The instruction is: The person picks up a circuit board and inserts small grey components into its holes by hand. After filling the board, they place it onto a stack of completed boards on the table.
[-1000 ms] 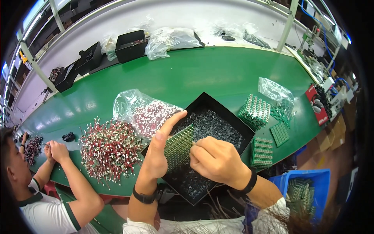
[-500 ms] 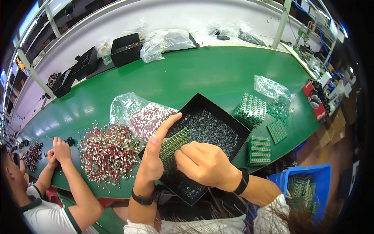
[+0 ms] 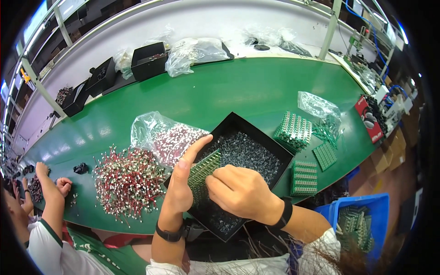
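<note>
My left hand [image 3: 178, 192] holds up a green circuit board panel [image 3: 204, 170] by its near left side, the index finger stretched along its upper edge. Its face carries rows of pin-like parts. Against the panel's right side, my right hand [image 3: 243, 192] is closed with the fingertips pinched; whatever small thing they hold is hidden. Both hands are over a black box [image 3: 234, 120], tilted cornerwise, with many small dark and clear plastic pieces [image 3: 252, 158] in it.
Left lie a heap of red-and-white wired connectors [image 3: 128, 183] and a clear bag [image 3: 176, 140] of similar ones. Board stacks [image 3: 293, 130] [image 3: 304, 178] stand right, above a blue bin [image 3: 382, 220]. A co-worker's arm [image 3: 52, 201] is at far left.
My hands and the panel stay nearly where they were. At the left, the co-worker's hands have come apart, one moving away to the left.
</note>
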The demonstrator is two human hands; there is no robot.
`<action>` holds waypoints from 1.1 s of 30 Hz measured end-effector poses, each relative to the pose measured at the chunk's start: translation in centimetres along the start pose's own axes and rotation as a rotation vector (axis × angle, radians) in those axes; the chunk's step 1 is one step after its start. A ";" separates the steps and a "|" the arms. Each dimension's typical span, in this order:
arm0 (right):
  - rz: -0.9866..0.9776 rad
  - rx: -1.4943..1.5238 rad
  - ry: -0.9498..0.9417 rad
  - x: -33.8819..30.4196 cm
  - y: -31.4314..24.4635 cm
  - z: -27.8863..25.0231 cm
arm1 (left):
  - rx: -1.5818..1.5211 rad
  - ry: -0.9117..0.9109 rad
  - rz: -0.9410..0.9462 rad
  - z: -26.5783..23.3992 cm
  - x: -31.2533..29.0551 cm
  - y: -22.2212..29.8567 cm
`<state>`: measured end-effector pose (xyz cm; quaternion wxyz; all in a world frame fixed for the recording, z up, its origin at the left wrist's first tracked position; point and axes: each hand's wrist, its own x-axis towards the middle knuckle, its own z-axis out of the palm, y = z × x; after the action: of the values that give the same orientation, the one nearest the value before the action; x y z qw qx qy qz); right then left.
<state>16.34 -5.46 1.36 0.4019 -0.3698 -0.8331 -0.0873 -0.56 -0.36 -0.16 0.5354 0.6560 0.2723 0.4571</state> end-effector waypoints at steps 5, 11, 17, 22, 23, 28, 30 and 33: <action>-0.013 0.010 -0.016 -0.3 0.1 -0.1 | -0.069 -0.037 -0.061 0.3 -0.1 0.6; -0.053 0.010 0.019 -0.7 0.1 0.2 | -0.058 0.034 -0.044 0.7 0.0 0.5; -0.078 -0.062 0.024 -0.4 -0.5 0.5 | 0.012 -0.076 -0.076 0.0 -0.1 0.7; 0.006 -0.017 0.027 -1.5 0.9 -0.3 | -0.136 -0.002 -0.115 0.5 0.0 0.6; 0.021 -0.036 -0.011 -1.8 1.2 -0.4 | -0.139 0.001 -0.111 0.6 0.1 0.4; -0.015 0.055 0.027 -0.4 -0.4 0.0 | -0.094 -0.012 -0.093 0.5 -0.2 0.5; -0.043 -0.020 -0.021 -0.2 -1.1 0.2 | -0.153 -0.009 -0.140 0.7 -0.4 0.8; -0.048 -0.023 -0.008 -0.6 -0.9 0.4 | -0.059 -0.038 -0.121 0.5 -0.3 0.6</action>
<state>15.73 -6.19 0.82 0.3919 -0.3545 -0.8424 -0.1051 -0.31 -1.02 0.33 0.5863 0.6306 0.2878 0.4192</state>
